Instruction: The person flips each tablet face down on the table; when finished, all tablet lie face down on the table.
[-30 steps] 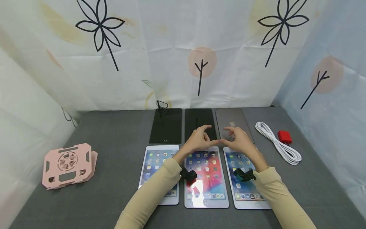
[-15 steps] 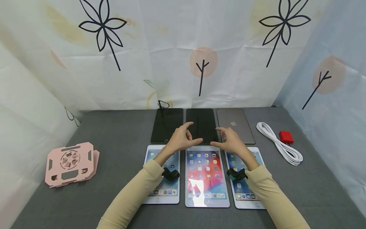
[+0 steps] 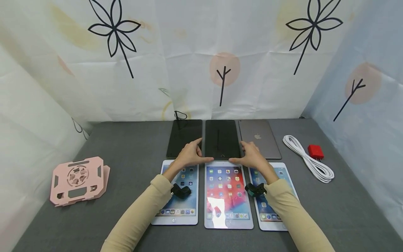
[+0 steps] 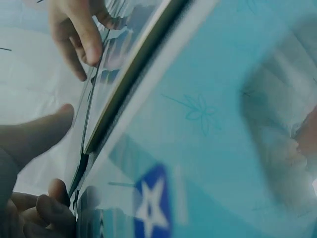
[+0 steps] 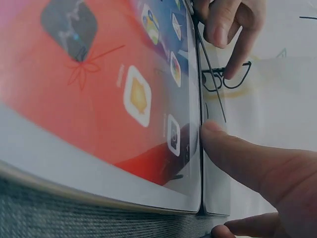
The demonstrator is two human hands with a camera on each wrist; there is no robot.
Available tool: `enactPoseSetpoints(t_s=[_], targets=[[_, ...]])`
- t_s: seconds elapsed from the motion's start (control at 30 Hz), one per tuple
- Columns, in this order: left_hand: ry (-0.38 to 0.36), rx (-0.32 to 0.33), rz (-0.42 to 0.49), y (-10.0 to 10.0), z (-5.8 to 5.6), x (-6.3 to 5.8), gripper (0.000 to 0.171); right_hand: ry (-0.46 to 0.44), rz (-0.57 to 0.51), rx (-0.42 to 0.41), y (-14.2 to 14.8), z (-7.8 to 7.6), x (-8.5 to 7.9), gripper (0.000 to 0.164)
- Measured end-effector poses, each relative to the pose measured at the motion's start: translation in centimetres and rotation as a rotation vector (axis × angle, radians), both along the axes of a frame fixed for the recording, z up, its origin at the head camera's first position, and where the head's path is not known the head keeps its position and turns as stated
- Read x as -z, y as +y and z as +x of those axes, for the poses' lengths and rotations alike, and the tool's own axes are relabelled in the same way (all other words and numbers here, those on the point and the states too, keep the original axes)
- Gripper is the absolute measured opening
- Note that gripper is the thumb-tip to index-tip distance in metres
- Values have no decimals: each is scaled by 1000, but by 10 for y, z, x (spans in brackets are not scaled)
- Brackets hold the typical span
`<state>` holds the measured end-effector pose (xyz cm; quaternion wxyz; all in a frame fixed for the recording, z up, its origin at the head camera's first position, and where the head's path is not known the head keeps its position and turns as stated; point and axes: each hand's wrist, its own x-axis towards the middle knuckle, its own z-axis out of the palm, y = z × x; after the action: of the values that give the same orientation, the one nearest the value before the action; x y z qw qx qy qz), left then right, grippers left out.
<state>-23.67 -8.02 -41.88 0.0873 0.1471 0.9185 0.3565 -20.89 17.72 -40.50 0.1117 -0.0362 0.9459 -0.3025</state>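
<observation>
A black-screened tablet (image 3: 221, 136) lies flat in the middle of the back row. My left hand (image 3: 190, 154) is at its near left corner, thumb along the near edge and index finger toward the left side. At the near right corner, my right hand (image 3: 251, 155) mirrors this. In the right wrist view its thumb (image 5: 237, 153) reaches the dark tablet's edge; in the left wrist view the left thumb (image 4: 42, 134) is stretched out beside the tablets. Whether the fingertips press on the tablet is not plain. Just in front lies a white tablet (image 3: 226, 192) with its screen lit.
Another black tablet (image 3: 184, 138) lies left and a grey tablet (image 3: 262, 138), back up, right. Lit white tablets (image 3: 185, 206) (image 3: 270, 203) flank the middle one, partly under my forearms. A pink stand (image 3: 78, 180) is far left; a coiled white cable (image 3: 308, 159) and red charger (image 3: 316, 151) are right.
My thumbs, which met above the tablets a second ago, have spread apart. Both hands have come down to the near corners of the middle black tablet, the left hand moving furthest.
</observation>
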Motion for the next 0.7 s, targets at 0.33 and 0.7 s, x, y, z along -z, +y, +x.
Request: enactPoseSetpoints(t_s=[0.33, 0.7], targets=[[-36, -16, -138, 9, -12, 2, 95, -20, 12, 26, -4, -2, 4, 91], [-57, -30, -176, 16, -16, 1, 91, 0, -78, 79, -7, -6, 9, 87]])
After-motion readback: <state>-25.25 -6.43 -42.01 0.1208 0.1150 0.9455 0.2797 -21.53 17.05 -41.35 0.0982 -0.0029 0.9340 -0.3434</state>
